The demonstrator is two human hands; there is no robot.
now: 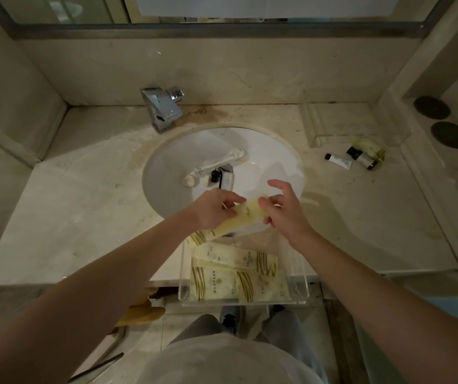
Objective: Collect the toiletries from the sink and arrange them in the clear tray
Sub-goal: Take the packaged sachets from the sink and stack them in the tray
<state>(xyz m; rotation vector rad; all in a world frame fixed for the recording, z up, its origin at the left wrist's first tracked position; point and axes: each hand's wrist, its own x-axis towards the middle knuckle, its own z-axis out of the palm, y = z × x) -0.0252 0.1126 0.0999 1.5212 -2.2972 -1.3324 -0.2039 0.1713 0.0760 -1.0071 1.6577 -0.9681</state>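
Where marble counter (84,206) rings white sink (277,156), mirror (56,6) behind

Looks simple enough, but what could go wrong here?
The clear tray juts past the counter edge, so a nudge might tip it off. Both hands, left and right, pinch one packet above the basin; a loose grip could drop it back in.

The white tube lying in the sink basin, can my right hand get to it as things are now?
Probably not yet: the right hand and left hand both hold a yellow packet. The white tube itself lies uncovered just beyond.
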